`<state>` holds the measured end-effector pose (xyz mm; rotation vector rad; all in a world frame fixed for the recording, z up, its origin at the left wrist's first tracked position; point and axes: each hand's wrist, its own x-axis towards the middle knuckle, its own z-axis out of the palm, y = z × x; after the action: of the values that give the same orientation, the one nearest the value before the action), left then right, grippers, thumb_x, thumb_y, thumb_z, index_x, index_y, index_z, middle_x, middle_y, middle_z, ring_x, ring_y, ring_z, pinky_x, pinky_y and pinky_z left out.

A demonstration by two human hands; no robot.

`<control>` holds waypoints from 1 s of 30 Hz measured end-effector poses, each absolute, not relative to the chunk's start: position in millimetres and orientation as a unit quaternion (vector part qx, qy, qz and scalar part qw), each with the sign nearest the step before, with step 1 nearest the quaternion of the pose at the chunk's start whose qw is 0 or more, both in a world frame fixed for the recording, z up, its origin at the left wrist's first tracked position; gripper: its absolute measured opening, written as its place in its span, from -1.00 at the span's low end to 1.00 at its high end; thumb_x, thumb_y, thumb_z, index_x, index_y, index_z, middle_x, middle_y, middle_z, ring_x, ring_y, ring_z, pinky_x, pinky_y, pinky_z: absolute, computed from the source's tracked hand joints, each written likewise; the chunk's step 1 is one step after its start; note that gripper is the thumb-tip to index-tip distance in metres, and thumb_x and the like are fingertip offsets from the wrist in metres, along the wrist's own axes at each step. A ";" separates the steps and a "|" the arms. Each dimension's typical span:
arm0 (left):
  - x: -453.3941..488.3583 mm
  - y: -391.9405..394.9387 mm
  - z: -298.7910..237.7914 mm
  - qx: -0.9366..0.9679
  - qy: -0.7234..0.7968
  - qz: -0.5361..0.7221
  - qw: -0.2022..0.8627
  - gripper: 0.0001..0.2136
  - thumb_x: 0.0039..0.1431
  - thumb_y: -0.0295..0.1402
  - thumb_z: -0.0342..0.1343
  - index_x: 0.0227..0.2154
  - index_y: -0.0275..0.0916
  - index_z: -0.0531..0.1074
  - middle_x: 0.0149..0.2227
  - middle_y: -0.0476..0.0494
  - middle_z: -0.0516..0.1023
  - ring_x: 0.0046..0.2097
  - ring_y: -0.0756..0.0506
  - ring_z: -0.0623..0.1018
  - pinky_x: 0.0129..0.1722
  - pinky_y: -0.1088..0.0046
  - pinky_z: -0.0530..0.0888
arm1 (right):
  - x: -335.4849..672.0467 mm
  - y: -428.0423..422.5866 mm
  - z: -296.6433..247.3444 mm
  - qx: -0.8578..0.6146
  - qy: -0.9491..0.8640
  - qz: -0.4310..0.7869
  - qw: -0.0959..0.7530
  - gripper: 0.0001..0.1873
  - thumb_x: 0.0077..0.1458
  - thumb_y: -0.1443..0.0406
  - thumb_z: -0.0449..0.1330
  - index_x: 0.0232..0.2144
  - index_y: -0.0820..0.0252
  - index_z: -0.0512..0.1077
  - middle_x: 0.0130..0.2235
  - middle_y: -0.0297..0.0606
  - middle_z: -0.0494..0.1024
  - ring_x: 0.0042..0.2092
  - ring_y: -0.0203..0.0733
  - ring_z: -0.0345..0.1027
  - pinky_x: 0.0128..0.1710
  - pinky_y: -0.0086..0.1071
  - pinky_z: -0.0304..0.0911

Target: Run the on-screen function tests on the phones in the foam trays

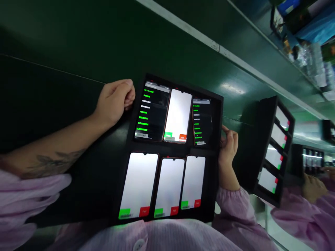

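Observation:
In front of me a black tray (174, 149) holds several lit smartphones in two rows of three. In the upper row, the left phone (151, 111) and right phone (202, 122) show dark screens with green and white text lines. Between them is a phone with a white screen (178, 113). White screens with green and red boxes fill the lower row, such as the middle phone (169, 184). My left hand (115, 99) is a closed fist beside the tray's upper left edge, with nothing visible in it. My right hand (228, 146) grips the tray's right side, its fingertips partly hidden.
Everything rests on a dark green bench (65, 45) with a pale strip (183, 26) along it. To the right stands another tilted black tray (267, 139) of lit phones. Beyond it are a co-worker's hand (314, 186) and pink sleeve. Plastic-wrapped items (311, 59) lie at the upper right.

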<state>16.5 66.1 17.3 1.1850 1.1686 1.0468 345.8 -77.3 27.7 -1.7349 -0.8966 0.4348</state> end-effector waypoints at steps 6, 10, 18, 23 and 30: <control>7.7 50.4 4.7 0.474 0.494 0.485 0.544 -0.67 0.00 -0.12 0.34 -0.21 0.00 0.40 0.00 0.02 0.59 0.14 -0.15 0.49 0.24 0.19 0.50 | 348.4 -70.2 25.1 -0.709 -0.350 0.216 0.573 -0.47 0.08 -0.19 0.32 -0.37 0.06 0.29 -0.10 -0.32 0.68 -0.59 -0.50 0.06 -0.64 -0.47 -0.07; 1.7 34.4 -5.2 0.510 0.473 0.444 0.565 -0.34 -0.13 -0.23 0.48 0.06 0.09 0.34 0.33 0.05 0.44 0.48 -0.19 0.28 0.52 0.15 0.35 | 347.1 -68.5 24.8 -0.700 -0.344 0.212 0.589 -0.54 0.11 -0.14 0.33 -0.37 0.06 0.34 -0.14 -0.32 0.69 -0.58 -0.45 0.12 -0.63 -0.45 -0.05; -6.2 29.8 -9.1 0.567 0.480 0.400 0.537 -0.34 0.09 -0.16 0.37 0.24 0.13 0.25 0.50 -0.01 0.25 0.58 -0.19 0.12 0.58 0.15 0.30 | 345.7 -68.0 27.1 -0.694 -0.354 0.203 0.593 -0.59 0.11 -0.10 0.35 -0.38 0.05 0.39 -0.17 -0.31 0.68 -0.59 -0.43 0.15 -0.68 -0.41 0.03; -2.3 26.5 -5.4 0.593 0.490 0.390 0.506 -0.29 0.09 -0.13 0.40 0.27 0.07 0.23 0.50 -0.04 0.23 0.59 -0.25 0.08 0.59 0.08 0.27 | 344.1 -66.8 29.3 -0.693 -0.340 0.213 0.599 -0.58 0.08 -0.09 0.38 -0.40 0.08 0.41 -0.18 -0.31 0.68 -0.59 -0.46 0.13 -0.69 -0.46 -0.01; 3.6 23.4 -2.4 0.577 0.505 0.404 0.498 -0.26 0.03 -0.12 0.47 0.27 0.09 0.30 0.46 -0.01 0.31 0.54 -0.29 0.21 0.61 -0.01 0.23 | 346.1 -67.8 24.6 -0.691 -0.353 0.201 0.599 -0.59 0.12 -0.09 0.35 -0.35 0.09 0.42 -0.16 -0.30 0.67 -0.56 -0.45 0.11 -0.60 -0.44 0.05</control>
<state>3.6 23.4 -2.4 1.3975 1.2235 0.9772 346.1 -67.8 24.6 -1.6023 -0.8182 0.4652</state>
